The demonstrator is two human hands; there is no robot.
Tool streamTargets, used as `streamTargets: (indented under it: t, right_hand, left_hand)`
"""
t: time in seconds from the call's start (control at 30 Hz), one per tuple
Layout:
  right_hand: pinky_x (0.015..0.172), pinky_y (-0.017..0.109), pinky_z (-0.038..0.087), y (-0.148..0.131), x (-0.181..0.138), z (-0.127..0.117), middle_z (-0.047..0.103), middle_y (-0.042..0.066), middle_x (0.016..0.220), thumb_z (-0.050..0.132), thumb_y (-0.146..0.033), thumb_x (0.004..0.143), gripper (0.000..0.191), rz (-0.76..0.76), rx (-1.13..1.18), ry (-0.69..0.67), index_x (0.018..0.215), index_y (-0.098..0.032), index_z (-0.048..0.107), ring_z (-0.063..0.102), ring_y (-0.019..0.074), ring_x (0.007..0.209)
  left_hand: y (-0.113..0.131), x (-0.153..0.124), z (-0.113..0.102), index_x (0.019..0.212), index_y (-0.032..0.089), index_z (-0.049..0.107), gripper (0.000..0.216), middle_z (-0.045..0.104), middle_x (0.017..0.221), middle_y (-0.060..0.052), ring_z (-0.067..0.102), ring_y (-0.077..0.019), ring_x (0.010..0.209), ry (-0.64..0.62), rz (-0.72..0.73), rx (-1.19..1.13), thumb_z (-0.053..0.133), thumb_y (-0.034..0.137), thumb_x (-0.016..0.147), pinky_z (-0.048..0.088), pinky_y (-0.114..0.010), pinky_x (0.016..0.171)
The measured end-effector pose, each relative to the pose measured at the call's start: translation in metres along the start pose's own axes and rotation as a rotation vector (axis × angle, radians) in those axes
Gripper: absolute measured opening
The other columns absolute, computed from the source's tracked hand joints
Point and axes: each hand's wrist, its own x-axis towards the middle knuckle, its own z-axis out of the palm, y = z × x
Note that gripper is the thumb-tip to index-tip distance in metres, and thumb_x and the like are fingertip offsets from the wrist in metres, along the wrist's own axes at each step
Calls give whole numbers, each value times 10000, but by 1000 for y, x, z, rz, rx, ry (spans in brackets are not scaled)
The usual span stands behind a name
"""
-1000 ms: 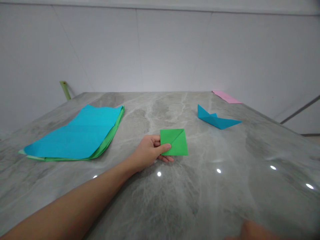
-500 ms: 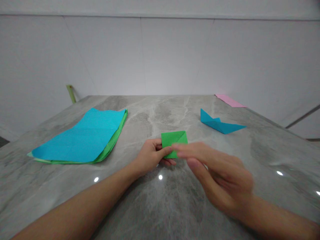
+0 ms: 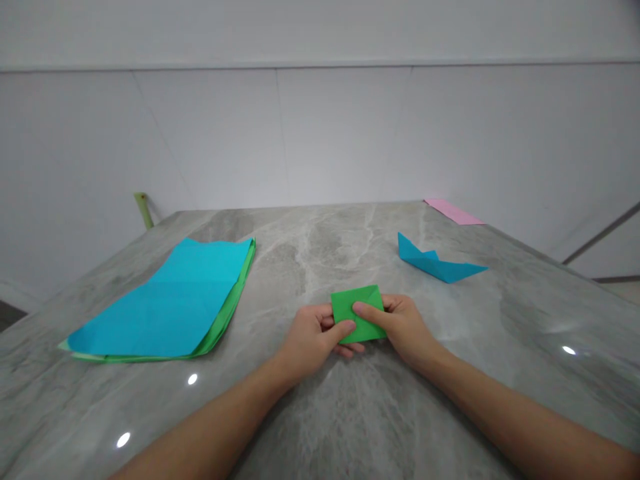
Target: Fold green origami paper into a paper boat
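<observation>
A small folded green paper (image 3: pixel 356 308) is held just above the grey marble table (image 3: pixel 350 413), near its middle. My left hand (image 3: pixel 313 340) pinches the paper's left edge, thumb on top. My right hand (image 3: pixel 400 327) grips its right side, thumb pressed on the upper face. Both hands are closed on the paper. A diagonal crease shows near the paper's top right corner.
A stack of large sheets, blue (image 3: pixel 170 300) on top of green (image 3: pixel 235 300), lies at the left. A blue paper boat (image 3: pixel 435 263) sits at the right, behind it a pink sheet (image 3: pixel 453 211) by the wall. A green stick (image 3: pixel 144 210) leans at the far left corner.
My right hand came in from the lower right and took hold of the green paper's right side. The paper sits slightly nearer to me; my left hand has kept its grip.
</observation>
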Motion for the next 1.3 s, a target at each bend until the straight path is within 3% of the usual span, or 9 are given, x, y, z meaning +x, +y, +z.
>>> streamTargets:
  t: [0.7,0.87,1.07,1.17,1.3]
  right_hand:
    - [524,246,394,1,5,3,654,11,589,839,-498,600,376,-32,20,-20,674,-140,752,506,101,508]
    - [535,245,391,3,6,2,661,11,601,838,-477,605,352,-58,3,-56,649,-143,738,514,104,525]
    - [569,259,422,10,9,8,687,12,645,815,-468,640,331,-178,12,93,705,-151,746,538,119,559]
    - [580,271,443,11,11,10,702,23,662,841,-447,605,328,-166,23,88,696,-149,738,568,137,574]
    - [540,269,430,9,14,7,683,26,622,844,-488,603,374,-135,107,101,684,-141,728,560,137,540]
  left_hand:
    - [1,2,-6,992,101,687,464,771,833,-106,747,-190,655,-7,26,77,803,453,714,571,-219,552]
    - [-1,4,-5,909,92,693,364,757,758,-92,738,-179,626,-13,29,85,788,398,737,571,-213,554]
    - [1,11,5,890,93,678,169,733,701,-57,698,-142,535,133,21,65,745,150,745,580,-221,536]
    - [0,13,8,790,108,645,99,674,580,-13,637,-119,435,190,35,80,728,153,761,534,-198,441]
    - [0,11,9,728,115,626,177,642,527,-11,605,-121,393,193,49,83,754,236,751,497,-195,388]
